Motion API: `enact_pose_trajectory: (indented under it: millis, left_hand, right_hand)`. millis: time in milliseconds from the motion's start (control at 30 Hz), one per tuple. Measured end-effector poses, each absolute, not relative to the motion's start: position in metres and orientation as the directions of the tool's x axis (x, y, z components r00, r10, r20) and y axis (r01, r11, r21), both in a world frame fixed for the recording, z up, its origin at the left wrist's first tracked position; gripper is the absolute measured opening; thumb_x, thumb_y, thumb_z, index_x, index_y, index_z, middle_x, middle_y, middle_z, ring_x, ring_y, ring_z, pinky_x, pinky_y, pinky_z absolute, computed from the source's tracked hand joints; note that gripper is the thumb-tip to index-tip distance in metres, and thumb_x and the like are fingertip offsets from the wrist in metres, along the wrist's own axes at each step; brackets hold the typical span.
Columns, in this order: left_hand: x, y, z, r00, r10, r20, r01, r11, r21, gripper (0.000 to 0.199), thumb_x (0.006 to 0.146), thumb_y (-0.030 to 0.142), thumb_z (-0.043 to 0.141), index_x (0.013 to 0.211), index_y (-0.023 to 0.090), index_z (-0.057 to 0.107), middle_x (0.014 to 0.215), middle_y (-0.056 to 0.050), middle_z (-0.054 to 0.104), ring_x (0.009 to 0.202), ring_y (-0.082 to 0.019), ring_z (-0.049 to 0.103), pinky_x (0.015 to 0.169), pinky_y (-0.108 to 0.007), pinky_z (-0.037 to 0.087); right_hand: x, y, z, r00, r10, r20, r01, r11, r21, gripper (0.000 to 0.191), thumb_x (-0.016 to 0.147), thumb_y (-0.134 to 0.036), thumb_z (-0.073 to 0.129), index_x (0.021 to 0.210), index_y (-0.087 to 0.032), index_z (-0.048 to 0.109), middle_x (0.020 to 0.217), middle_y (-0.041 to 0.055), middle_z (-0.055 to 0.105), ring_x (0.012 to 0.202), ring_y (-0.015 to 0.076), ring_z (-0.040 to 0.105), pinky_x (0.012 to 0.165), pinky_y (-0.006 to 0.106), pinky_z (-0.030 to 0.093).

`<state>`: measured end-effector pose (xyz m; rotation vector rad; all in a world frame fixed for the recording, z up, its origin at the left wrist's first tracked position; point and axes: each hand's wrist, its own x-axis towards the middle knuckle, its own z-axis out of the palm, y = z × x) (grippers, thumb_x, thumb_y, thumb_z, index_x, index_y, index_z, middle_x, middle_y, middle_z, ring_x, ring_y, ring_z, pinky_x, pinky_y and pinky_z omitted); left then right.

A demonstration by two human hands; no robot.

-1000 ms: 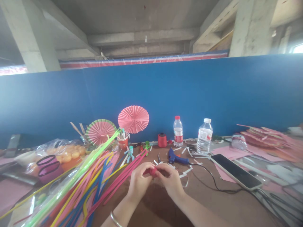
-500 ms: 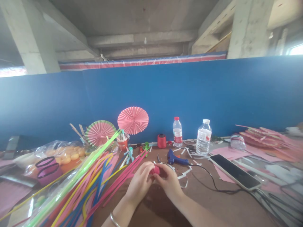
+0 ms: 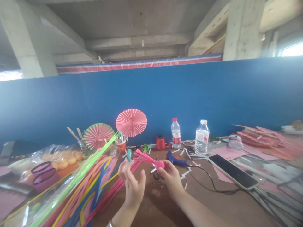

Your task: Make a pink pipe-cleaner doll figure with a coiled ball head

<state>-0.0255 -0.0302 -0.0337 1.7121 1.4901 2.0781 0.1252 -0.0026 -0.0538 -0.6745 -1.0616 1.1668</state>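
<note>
Between the thumb and fingers of my right hand (image 3: 171, 178), I hold a pink piece (image 3: 160, 164) with a rounded, knotted head; it appears to be made of pipe cleaners. Several loose pink ends stick out from it to the left. My left hand (image 3: 133, 183) is off the piece, just below those ends, with its fingers apart and nothing in them. Behind it lie long pink stems (image 3: 115, 186), and a small light-blue figure (image 3: 128, 155) is just past its fingertips. Partly hidden behind the pink piece, scissors (image 3: 156, 175) rest on the brown table (image 3: 153, 211).
A bundle of coloured stems (image 3: 80, 186) covers the left side. At the back stand a paper fan (image 3: 131, 123), a red thread spool (image 3: 160, 143) and two water bottles (image 3: 176, 135). To the right are a blue glue gun (image 3: 175, 159), its cord and a phone (image 3: 233, 171).
Both hands were together around the pink piece. Now my left hand has come away and opened, while my right hand holds the piece up with its loose ends showing.
</note>
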Motion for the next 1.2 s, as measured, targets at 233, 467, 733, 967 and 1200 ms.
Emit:
enact_pose_trajectory:
  millis: [233,467,733,967,1200]
  left_hand:
    - [-0.023,-0.015,-0.033,-0.124,0.921,0.37,0.094,-0.36,0.928,0.017,0.064,0.029,0.069,0.073,0.014,0.065,0.065,-0.004,0.064,0.062,-0.021,0.061,0.06,-0.034,0.05]
    - [-0.019,-0.018,-0.034,-0.04,0.959,0.281,-0.111,-0.283,0.953,0.017,0.061,0.022,0.072,0.076,0.015,0.067,0.078,-0.006,0.069,0.071,-0.022,0.063,0.067,-0.033,0.051]
    - [-0.02,-0.015,-0.035,-0.086,0.964,0.252,-0.205,-0.265,0.942,0.017,0.054,0.015,0.076,0.07,0.016,0.069,0.081,-0.005,0.069,0.082,-0.023,0.062,0.077,-0.031,0.048]
    - [-0.013,-0.02,-0.035,-0.026,0.982,0.185,-0.338,-0.183,0.923,0.017,0.063,0.021,0.072,0.075,0.015,0.064,0.073,-0.005,0.068,0.071,-0.023,0.065,0.066,-0.035,0.052]
    - [-0.017,-0.02,-0.035,-0.02,0.99,0.142,-0.456,-0.136,0.88,0.019,0.066,0.025,0.071,0.077,0.015,0.061,0.073,-0.005,0.069,0.072,-0.02,0.066,0.068,-0.031,0.051]
  right_hand:
    - [0.119,-0.001,-0.059,-0.105,0.957,0.269,-0.512,0.18,-0.84,0.032,0.065,-0.036,0.071,0.089,-0.018,0.061,0.079,0.0037,0.066,0.067,0.0179,0.062,0.061,0.029,0.048]
    - [0.115,-0.005,-0.061,-0.21,0.943,0.26,-0.542,0.109,-0.834,0.037,0.06,-0.031,0.076,0.091,-0.022,0.058,0.077,-0.0002,0.067,0.064,0.0149,0.061,0.057,0.024,0.047]
    - [0.115,-0.003,-0.062,-0.191,0.954,0.23,-0.521,0.1,-0.848,0.026,0.068,-0.035,0.07,0.087,-0.019,0.062,0.075,0.0016,0.067,0.068,0.0161,0.063,0.06,0.026,0.049]
    - [0.116,-0.006,-0.06,-0.161,0.961,0.225,-0.482,0.122,-0.868,0.03,0.074,-0.042,0.062,0.095,-0.02,0.061,0.075,0.0021,0.066,0.061,0.0168,0.063,0.057,0.028,0.05]
    - [0.118,-0.018,-0.055,-0.091,0.904,0.418,-0.234,0.388,-0.891,0.041,0.069,-0.022,0.066,0.108,-0.025,0.053,0.104,0.0036,0.059,0.08,0.0182,0.062,0.071,0.031,0.051]
